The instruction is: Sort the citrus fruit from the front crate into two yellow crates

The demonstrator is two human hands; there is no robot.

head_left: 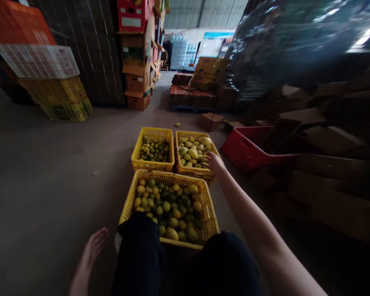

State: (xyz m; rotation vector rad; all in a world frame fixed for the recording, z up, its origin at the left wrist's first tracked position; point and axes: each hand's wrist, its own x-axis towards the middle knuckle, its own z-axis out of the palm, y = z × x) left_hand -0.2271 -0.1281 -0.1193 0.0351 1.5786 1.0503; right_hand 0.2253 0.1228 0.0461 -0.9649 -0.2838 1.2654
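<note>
My right hand (215,163) reaches over the right rim of the back right yellow crate (214,144), fingers apart above the pale yellow fruits (193,153), which look like lemons. No fruit shows in its fingers. My left hand (95,244) hangs open beside my left knee, fingers stretched, touching nothing. Between my knees and the back crates stands the front yellow crate (210,201), with green and yellow lemon-like fruits (166,206); my knees hide part of its near side. The back left yellow crate (137,150) contains smaller, greener fruits (154,150).
A red crate (243,150) and a heap of cartons (333,176) lie to the right. One loose fruit (178,124) rests on the floor beyond the crates. Stacked crates (57,88) and cartons (138,82) stand at the left and back.
</note>
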